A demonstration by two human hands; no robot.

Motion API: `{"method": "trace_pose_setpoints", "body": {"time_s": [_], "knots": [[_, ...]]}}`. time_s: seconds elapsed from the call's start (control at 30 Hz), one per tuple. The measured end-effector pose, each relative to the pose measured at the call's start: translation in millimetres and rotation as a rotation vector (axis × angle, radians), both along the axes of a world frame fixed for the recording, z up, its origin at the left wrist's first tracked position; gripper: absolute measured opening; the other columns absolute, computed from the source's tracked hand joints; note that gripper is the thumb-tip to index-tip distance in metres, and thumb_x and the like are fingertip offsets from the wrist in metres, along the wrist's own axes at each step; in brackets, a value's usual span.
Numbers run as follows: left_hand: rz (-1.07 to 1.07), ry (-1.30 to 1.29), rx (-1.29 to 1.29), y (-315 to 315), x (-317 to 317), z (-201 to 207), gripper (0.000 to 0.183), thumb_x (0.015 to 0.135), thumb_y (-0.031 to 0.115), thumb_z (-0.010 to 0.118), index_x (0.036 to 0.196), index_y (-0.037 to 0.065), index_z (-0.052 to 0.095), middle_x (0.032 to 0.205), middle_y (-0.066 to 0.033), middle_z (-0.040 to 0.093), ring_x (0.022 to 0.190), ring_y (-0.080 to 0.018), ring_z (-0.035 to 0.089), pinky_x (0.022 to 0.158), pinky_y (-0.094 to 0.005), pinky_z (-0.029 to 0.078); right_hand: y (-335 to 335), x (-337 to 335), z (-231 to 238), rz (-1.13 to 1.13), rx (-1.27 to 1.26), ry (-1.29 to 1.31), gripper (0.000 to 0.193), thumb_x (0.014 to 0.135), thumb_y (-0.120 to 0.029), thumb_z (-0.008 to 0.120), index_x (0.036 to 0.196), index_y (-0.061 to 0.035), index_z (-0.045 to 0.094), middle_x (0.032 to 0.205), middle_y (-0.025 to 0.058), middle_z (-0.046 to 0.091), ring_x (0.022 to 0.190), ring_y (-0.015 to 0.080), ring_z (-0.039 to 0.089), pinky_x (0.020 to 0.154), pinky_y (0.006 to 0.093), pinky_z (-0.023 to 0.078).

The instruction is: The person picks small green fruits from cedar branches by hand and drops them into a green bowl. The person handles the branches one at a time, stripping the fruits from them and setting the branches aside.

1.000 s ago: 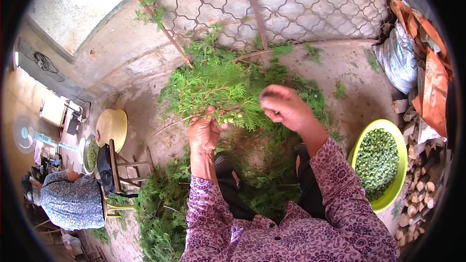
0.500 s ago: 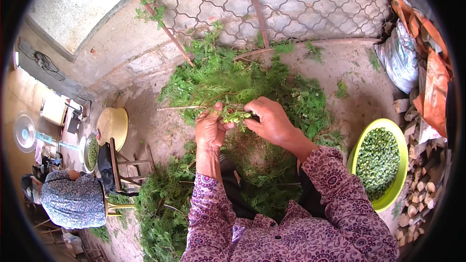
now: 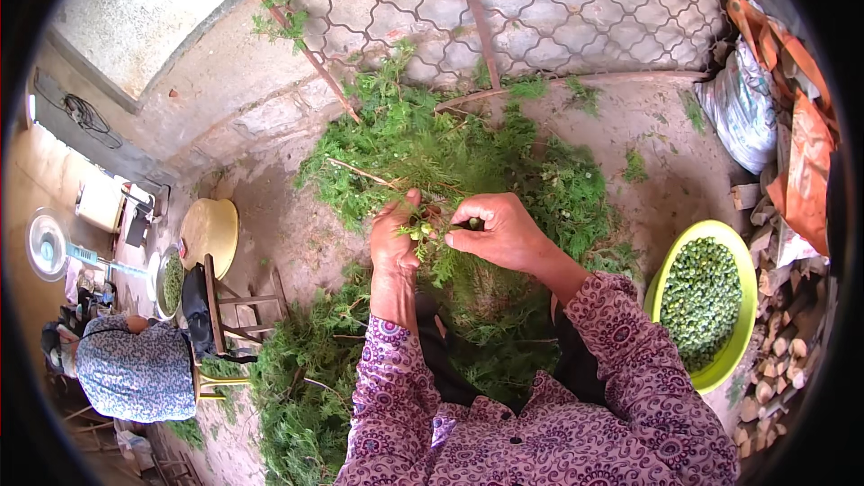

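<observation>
A leafy evergreen branch (image 3: 439,259) with small pale green cones is held in front of me, its bare brown stem sticking out at the upper left. My left hand (image 3: 393,236) is closed around it, thumb upward. Just to the right, my right hand (image 3: 502,232) is pinched at the edge of the sprig; what sits between its fingertips is too small to make out. Beneath and beyond both hands spreads a pile of cut green branches (image 3: 558,182), and more foliage (image 3: 301,400) lies by my left forearm.
At right stands a yellow-green basin (image 3: 655,301) of small green cones, beside stacked firewood (image 3: 776,378) and a white sack (image 3: 740,108). A metal lattice (image 3: 576,13) leans at the back. On the left are a wooden stool (image 3: 247,306), a yellow tub (image 3: 211,229) and another seated person (image 3: 135,369).
The branch has turned, its bare stem end now pointing up and left. My left hand has tilted with it, and my right fingers have shifted slightly down along the sprig.
</observation>
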State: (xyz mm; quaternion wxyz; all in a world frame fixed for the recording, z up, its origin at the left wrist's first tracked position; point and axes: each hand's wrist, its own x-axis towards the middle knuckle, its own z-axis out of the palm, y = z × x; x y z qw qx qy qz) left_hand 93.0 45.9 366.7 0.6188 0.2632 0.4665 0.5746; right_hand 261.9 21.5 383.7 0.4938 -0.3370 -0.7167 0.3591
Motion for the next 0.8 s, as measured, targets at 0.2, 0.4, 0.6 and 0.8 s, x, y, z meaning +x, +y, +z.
{"method": "trace_pose_setpoints", "body": {"time_s": [0.2, 0.4, 0.6, 0.8], "knots": [[-0.009, -0.181, 0.086, 10, -25, -13, 0.011, 0.084, 0.011, 0.053, 0.085, 0.000, 0.054, 0.079, -0.0088, 0.058, 0.070, -0.0178, 0.056, 0.060, -0.0282, 0.045, -18, 18, 27, 0.383, -0.488, 0.048, 0.014, 0.076, -0.013, 0.061, 0.075, 0.0001, 0.057, 0.063, 0.0015, 0.054, 0.055, 0.0069, 0.049, 0.044, 0.0219, 0.034], [0.092, -0.054, 0.021, 5, -12, -6, 0.012, 0.083, 0.012, 0.056, 0.088, 0.001, 0.055, 0.076, -0.0070, 0.058, 0.062, -0.0172, 0.055, 0.053, -0.0268, 0.045, -2, 24, 21, 0.423, -0.834, 0.712, 0.010, 0.082, -0.010, 0.053, 0.085, -0.0009, 0.048, 0.077, 0.0056, 0.053, 0.052, 0.0067, 0.044, 0.040, 0.0186, 0.029], [0.097, -0.033, 0.044, 5, 5, -6, 0.014, 0.079, 0.011, 0.061, 0.085, -0.001, 0.058, 0.071, -0.0072, 0.059, 0.058, -0.0168, 0.057, 0.043, -0.0308, 0.046, 0, 7, -1, 0.026, -0.242, 0.088, 0.012, 0.077, -0.006, 0.062, 0.084, 0.0010, 0.057, 0.072, 0.0030, 0.057, 0.062, 0.0088, 0.052, 0.056, 0.0223, 0.041], [0.081, -0.011, 0.037, 4, 16, -6, 0.017, 0.079, 0.015, 0.063, 0.083, -0.001, 0.058, 0.071, -0.0066, 0.058, 0.052, -0.0144, 0.055, 0.036, -0.0255, 0.046, -1, -1, -4, -0.183, 0.216, -0.187, 0.027, 0.069, -0.009, 0.064, 0.094, -0.0033, 0.057, 0.078, 0.0143, 0.057, 0.070, 0.0316, 0.056, 0.061, 0.0376, 0.045]]}}
